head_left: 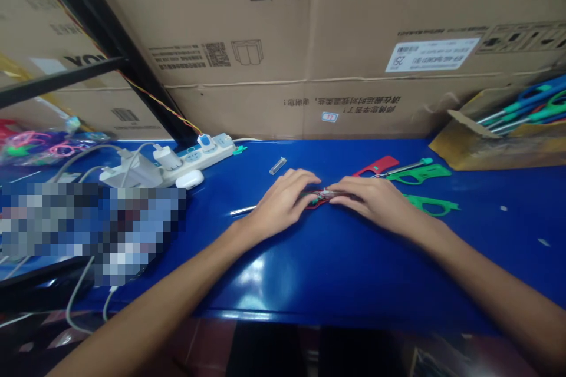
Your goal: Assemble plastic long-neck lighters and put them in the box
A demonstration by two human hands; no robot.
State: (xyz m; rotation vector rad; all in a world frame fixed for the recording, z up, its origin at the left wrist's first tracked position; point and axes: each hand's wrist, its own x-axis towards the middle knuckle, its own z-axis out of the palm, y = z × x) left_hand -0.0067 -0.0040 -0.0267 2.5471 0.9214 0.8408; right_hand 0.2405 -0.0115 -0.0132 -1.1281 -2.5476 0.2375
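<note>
My left hand (280, 203) and my right hand (378, 197) meet over the blue table, fingers closed in a pinch on a small red plastic piece (319, 204) with green and whitish parts. Fingers cover most of it, so its full shape is hidden. A thin metal rod (243, 210) sticks out to the left from under my left hand; whether it joins the held piece is not visible. Just beyond my right hand lie a red plastic handle (381, 165) and a green pistol-shaped handle (422, 174) by a metal rod. Another green handle (435, 205) lies beside my right wrist.
A small clear plastic piece (277, 165) lies beyond my left hand. At left are a power strip (198, 156) with chargers, a white case (189, 179) and cables. An open carton (495, 150) of coloured handles stands right. Large cardboard boxes (283, 100) wall the back.
</note>
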